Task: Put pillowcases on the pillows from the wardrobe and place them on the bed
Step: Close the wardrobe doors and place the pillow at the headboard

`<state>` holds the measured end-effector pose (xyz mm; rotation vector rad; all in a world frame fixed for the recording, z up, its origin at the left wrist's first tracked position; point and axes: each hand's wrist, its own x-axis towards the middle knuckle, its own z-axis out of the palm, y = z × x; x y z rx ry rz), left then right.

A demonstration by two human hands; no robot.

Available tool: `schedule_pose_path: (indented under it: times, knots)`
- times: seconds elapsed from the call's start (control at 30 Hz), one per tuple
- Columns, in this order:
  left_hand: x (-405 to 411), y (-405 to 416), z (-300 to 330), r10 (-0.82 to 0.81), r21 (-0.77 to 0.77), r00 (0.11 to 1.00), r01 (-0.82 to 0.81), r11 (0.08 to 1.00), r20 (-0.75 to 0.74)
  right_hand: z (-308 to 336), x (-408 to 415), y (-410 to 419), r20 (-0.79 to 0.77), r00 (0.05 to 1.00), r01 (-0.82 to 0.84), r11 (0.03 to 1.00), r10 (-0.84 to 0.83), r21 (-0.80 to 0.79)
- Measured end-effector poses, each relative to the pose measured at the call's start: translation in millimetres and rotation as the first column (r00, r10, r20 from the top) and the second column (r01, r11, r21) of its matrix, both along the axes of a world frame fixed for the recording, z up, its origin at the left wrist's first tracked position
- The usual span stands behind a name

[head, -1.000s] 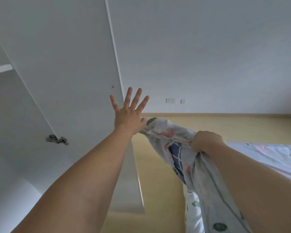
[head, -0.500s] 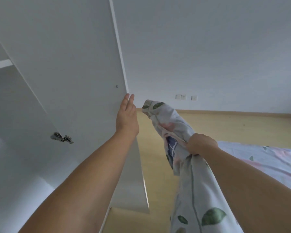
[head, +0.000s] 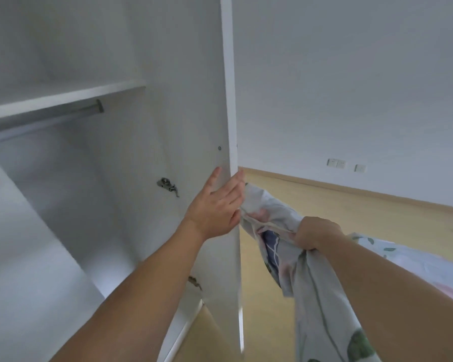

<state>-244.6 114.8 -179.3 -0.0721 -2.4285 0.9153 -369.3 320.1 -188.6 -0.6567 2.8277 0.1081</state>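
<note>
The wardrobe fills the frame from nine to twelve o'clock, its interior exposed: a shelf with a hanging rail beneath, and no pillow visible in the part shown. The wardrobe door stands ajar at centre, edge toward the camera, two hinges on its inner face. The bed, under a floral sheet, lies at four o'clock, well apart from the wardrobe opening. The pillowcase hangs at five o'clock beside the door edge; judged light, limp and non-fragile, it will sag and bunch wherever unsupported, so it is best taken at the open hem with both hands when a pillow is to be inserted. The right hand is clenched on a gathered bunch of that fabric. The left hand is wrapped on the door's free edge, thumb on the inner face, fingers around the edge. The door itself is the main obstruction between person and interior; the trailing cloth could catch on its edge. Wall sockets sit at two o'clock, clear of the work.
</note>
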Motion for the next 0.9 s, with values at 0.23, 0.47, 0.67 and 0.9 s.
schedule_pose_path:
  times: [0.23, 0.47, 0.67, 0.9]
  knots:
    - [95, -36, -4, 0.167, -0.059, 0.985, -0.169, 0.984, -0.033, -3, 58, -53, 0.103, 0.962, -0.259, 0.964, 0.253, 0.051]
    - [185, -73, -5, 0.471, 0.042, 0.881, -0.470, 0.882, -0.035, 0, 118, -102, 0.197, 0.854, -0.511, 0.847, 0.481, 0.147]
    - [232, -108, 0, 0.769, 0.082, 0.638, -0.765, 0.639, -0.037, -17, 161, -158, 0.243, 0.769, -0.634, 0.754, 0.591, 0.174]
    - [240, -120, 16, 0.834, 0.021, 0.550, -0.835, 0.550, 0.044, -52, 200, -220, 0.298, 0.646, -0.757, 0.539, 0.703, 0.369]
